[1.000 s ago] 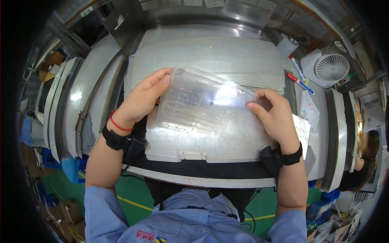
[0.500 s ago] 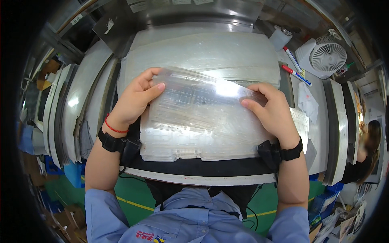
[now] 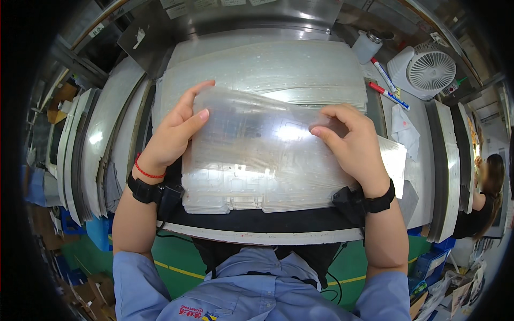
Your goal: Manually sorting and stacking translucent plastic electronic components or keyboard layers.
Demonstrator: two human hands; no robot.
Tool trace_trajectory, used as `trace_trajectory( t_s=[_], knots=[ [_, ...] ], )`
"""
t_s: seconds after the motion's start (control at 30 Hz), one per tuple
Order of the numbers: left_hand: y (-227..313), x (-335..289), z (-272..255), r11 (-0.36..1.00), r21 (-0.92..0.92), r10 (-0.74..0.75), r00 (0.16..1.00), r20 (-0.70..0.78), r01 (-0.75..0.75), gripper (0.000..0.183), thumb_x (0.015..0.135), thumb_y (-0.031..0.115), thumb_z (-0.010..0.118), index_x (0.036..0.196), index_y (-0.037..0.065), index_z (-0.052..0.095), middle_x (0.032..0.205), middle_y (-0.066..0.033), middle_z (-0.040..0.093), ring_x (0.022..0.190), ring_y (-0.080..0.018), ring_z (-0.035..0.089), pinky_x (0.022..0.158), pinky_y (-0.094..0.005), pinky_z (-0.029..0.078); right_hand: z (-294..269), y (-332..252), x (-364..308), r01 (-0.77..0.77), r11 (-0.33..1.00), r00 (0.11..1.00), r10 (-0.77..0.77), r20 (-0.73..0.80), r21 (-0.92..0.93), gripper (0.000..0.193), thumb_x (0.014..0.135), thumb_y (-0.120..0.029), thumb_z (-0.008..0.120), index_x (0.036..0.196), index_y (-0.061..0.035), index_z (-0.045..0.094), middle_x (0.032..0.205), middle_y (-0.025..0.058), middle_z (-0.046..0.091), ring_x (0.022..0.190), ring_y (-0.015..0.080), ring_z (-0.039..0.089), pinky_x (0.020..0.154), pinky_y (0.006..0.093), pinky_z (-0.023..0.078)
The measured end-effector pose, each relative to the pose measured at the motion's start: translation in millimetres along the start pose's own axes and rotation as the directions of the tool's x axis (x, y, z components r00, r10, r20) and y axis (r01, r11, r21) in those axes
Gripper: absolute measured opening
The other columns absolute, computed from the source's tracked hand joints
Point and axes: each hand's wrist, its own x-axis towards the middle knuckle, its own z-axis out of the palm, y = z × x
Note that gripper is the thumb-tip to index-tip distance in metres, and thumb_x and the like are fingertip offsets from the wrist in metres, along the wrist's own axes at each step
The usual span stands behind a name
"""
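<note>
A clear plastic sheet (image 3: 251,120) with faint printed or cut lines is held up in both my hands, its far edge raised. My left hand (image 3: 179,120) pinches its left corner, thumb on the near face and fingers behind. My right hand (image 3: 348,131) grips the upper right part between thumb and bent fingers. Below lies a stack of similar clear plastic sheets (image 3: 225,200), with a notch in the near edge. Glare hides part of the held sheet's surface. A red cord and a black strap circle my left wrist; a black strap circles my right.
Behind the near stack lies a wide stack of translucent sheets (image 3: 267,64). At the right are markers (image 3: 388,96), a white fan (image 3: 428,72), a bottle (image 3: 367,47) and a crumpled tissue (image 3: 404,128). Upright panels (image 3: 101,134) flank the left. Another person (image 3: 482,203) is at far right.
The held sheet has shifted slightly left with both hands. My right hand now grips farther in from its right edge, and the sheet's face has turned so that the glare differs.
</note>
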Motion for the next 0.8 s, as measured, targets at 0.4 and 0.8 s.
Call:
trace_trajectory(
  t_s=[0.4, 0.8],
  knots=[
    [-5.8, 7.7, -60.6, 0.987, -0.097, 0.092, 0.94, -0.328, -0.13, 0.016, 0.105, 0.017, 0.056, 0.109, 0.003, 0.062, 0.1, -0.0026, 0.068, 0.089, -0.0074, 0.063, 0.081, -0.0246, 0.052, -12.4, -16.6, 0.0, 0.152, 0.935, 0.93, -0.244, -0.273, -0.32, 0.037, 0.077, -0.013, 0.079, 0.113, -0.0056, 0.071, 0.112, 0.0113, 0.064, 0.107, 0.0322, 0.056, 0.096, 0.0401, 0.043],
    [-16.6, 15.1, -76.6, 0.982, 0.063, 0.183, 0.821, -0.54, -0.178, 0.034, 0.108, 0.025, 0.05, 0.127, -0.001, 0.059, 0.116, -0.0047, 0.068, 0.105, -0.0105, 0.061, 0.093, -0.0254, 0.047, -0.1, -18.9, -7.5, 0.061, 0.992, 0.944, -0.021, 0.33, -0.112, 0.043, 0.076, -0.026, 0.083, 0.107, 0.0007, 0.068, 0.103, 0.0154, 0.065, 0.103, 0.0355, 0.059, 0.094, 0.042, 0.046]
  ],
)
